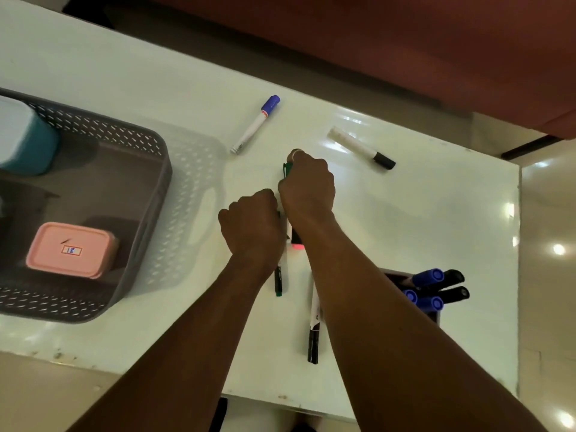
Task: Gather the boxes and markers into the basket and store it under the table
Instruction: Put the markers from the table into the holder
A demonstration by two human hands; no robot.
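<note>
On my feed R hand (pixel 307 182) is fisted round a green-capped plastic marker (pixel 287 170), cap sticking out the far side, long axis near-to-far; L hand (pixel 252 222) curled (can't tell on what).

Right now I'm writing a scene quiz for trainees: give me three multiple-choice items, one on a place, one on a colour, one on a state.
1. Where is the pink lidded plastic box? A in the grey perforated plastic basket; B on the bare table; C under the table.
2. Cap colour of the white marker nearest the basket? A red; B blue; C yellow.
3. The right hand is: A lying flat; B curled round a green marker; C out of view.
Answers: 1A, it sits inside; 2B, its cap is blue; 3B, green shows beside its knuckles.
</note>
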